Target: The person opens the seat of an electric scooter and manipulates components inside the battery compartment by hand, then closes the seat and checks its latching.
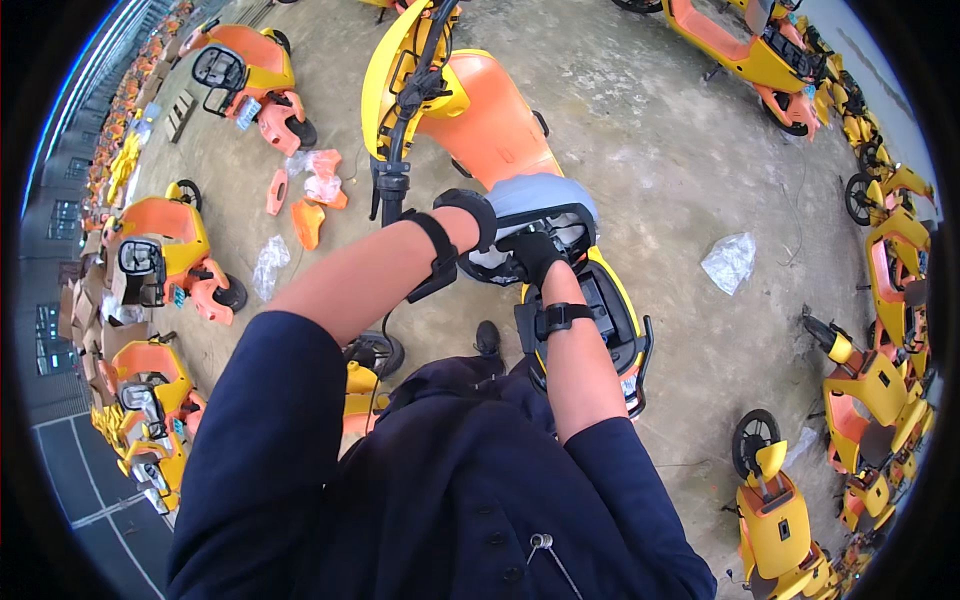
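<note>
In the head view, a wide concrete floor [665,300] spreads under a hall lined with yellow-and-orange scooters, including one at the left of the frame [160,225]; clear plastic wrap [730,263] lies right of centre, and loose orange panels [307,224] lie left of it. The main scooter [495,115] runs from the upper centre down to an open black compartment [600,300] just right of centre. Above that compartment, mid-frame, a grey-blue piece [545,190], perhaps the seat, shows a black-rimmed underside. The black-gloved right hand [532,257] touches that underside, fingers reaching within the rim; whether its grip is clenched I cannot tell. The left hand [484,222] is at the piece's left edge, its fingers hidden, so its grip cannot be told either. If support slackened, the piece could drop and pinch fingers; the thin cable [386,330] hanging below the left forearm might snag.
</note>
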`<control>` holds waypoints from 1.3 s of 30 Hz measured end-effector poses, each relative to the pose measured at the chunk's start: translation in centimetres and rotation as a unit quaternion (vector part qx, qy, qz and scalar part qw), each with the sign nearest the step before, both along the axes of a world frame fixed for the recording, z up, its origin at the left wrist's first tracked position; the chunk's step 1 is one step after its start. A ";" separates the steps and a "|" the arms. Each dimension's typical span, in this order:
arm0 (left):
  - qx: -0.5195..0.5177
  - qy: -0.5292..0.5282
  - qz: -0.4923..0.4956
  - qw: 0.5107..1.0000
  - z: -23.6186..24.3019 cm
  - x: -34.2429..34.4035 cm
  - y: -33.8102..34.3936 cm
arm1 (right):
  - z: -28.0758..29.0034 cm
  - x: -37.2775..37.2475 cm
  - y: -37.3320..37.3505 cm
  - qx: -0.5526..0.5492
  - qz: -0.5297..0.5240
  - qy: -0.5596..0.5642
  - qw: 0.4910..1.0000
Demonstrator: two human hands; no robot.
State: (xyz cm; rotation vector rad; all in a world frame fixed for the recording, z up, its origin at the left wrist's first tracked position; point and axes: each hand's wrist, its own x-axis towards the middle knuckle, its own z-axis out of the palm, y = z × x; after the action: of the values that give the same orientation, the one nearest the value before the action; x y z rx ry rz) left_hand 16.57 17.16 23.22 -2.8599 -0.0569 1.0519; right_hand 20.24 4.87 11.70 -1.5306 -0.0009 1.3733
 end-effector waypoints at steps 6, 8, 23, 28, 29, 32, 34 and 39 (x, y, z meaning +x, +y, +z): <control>-0.002 0.063 -0.079 0.995 1.1 0.6 0.2 | -2.8 -0.2 0.0 0.045 -0.079 0.173 0.981; -0.021 0.089 -0.096 0.991 1.3 0.8 0.8 | -3.4 -0.1 0.2 0.044 -0.087 0.127 0.987; -0.103 -0.067 -0.078 0.989 0.2 -2.4 -2.5 | -5.4 -0.5 -1.4 0.074 0.244 -0.586 0.769; -0.072 -0.247 0.074 0.964 1.5 -0.3 -4.9 | -4.1 -0.4 -0.6 0.097 0.136 -0.376 0.912; -0.023 -0.246 0.072 0.966 -0.8 0.9 -4.9 | -4.3 -0.4 -0.1 0.100 0.115 -0.367 0.917; 0.170 -0.038 0.025 0.984 1.3 4.4 -7.2 | -6.7 -0.5 0.1 0.107 0.034 -0.333 0.936; 0.058 -0.047 -0.050 0.996 4.7 4.5 -6.7 | -8.2 -0.7 0.1 0.119 -0.025 -0.321 0.939; -0.198 -0.047 -0.171 0.964 6.3 6.7 -5.9 | -12.2 -1.4 1.2 0.149 -0.123 -0.281 0.940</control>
State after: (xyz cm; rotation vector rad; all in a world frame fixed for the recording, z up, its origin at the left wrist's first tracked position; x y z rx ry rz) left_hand 23.25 11.28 29.53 -3.0931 0.6919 0.9429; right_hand 18.84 6.08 -0.47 -1.5510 -0.3446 0.6703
